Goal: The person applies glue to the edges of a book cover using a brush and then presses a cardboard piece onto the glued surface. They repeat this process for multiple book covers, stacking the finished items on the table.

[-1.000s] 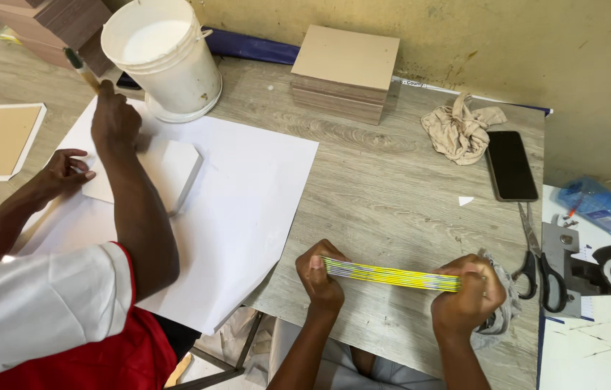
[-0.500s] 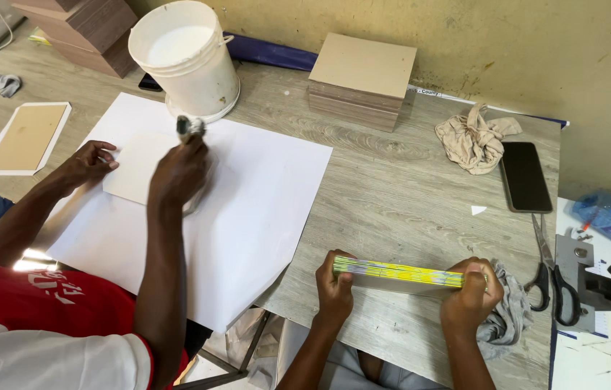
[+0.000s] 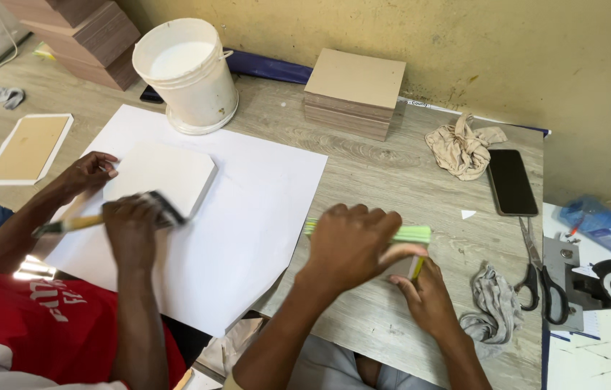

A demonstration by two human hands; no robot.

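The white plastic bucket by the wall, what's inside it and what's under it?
The white plastic bucket holds a white liquid; its depth can't be seen. It stands on a round white lid or base, overlapping the large white paper sheet. A dark object is partly hidden behind it.

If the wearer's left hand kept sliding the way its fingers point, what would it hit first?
The left hand points right along the green strip bundle. Beyond it, probably the black rectangular phone lying flat on the grey wood-grain table, though depth is uncertain.
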